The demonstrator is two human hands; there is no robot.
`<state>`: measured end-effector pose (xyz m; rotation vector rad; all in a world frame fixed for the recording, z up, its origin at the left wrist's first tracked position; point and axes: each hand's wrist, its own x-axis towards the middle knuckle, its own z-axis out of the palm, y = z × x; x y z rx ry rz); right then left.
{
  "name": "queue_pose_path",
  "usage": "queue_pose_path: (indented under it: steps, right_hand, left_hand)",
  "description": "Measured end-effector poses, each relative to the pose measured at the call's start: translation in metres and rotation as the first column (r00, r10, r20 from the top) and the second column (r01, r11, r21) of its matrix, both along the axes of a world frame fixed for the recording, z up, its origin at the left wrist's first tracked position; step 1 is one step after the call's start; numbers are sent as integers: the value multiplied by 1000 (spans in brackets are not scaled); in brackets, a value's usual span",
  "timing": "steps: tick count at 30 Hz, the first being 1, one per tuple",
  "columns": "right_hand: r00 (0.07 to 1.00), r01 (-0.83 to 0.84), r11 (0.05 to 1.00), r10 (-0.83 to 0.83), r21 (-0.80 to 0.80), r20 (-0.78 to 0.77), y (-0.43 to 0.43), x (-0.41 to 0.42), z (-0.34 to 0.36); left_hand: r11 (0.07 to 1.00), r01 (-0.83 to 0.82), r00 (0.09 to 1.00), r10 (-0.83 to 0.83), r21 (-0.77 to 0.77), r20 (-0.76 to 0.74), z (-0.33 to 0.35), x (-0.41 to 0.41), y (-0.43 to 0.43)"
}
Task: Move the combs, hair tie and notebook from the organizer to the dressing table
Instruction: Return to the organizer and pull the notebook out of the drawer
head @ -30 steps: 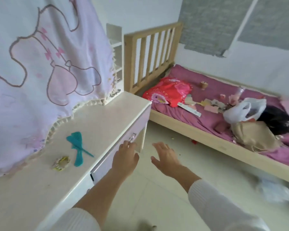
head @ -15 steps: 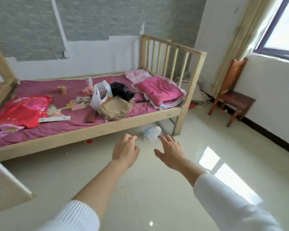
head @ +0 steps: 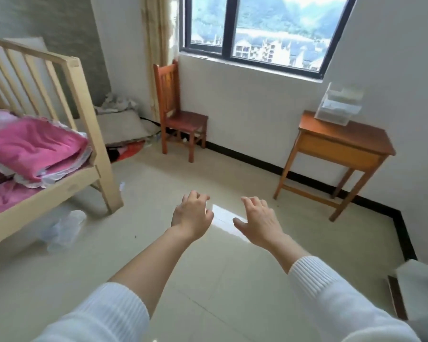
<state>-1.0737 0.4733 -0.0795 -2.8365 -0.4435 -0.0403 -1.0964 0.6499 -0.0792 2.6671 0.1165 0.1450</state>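
Organizer run: left hand (head: 192, 214) and right hand (head: 260, 219) nearest, both loosely spread, holding nothing. Farther off, clear organizer (head: 337, 104) atop wooden side table (head: 344, 141); contents unreadable. Risk: glossy tile floor (head: 208, 280), slip in transit.

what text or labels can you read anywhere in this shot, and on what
None can be read.
The clear organizer on the desk: no label visible.
The red item on the floor behind the bed: too blurred to tell if it carries print.
Buildings through the window: no signs legible.
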Motion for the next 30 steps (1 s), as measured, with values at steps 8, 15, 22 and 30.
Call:
queue_pose_path:
  steps: [8, 15, 22, 30]
  right_hand:
    - [974, 223, 974, -222, -34, 37, -130, 184, 4]
    - [927, 375, 927, -375, -3, 9, -221, 353, 23]
    - [888, 459, 887, -459, -48, 23, -311, 491, 31]
    - [878, 477, 872, -468, -109, 99, -427, 676, 27]
  left_hand:
    - [957, 282, 958, -285, 68, 40, 2, 219, -140]
    - [910, 404, 912, -408, 93, 32, 23, 418, -235]
    - [845, 514, 849, -526, 147, 57, 31, 571, -327]
    - [812, 540, 818, -568, 221, 91, 22, 761, -446]
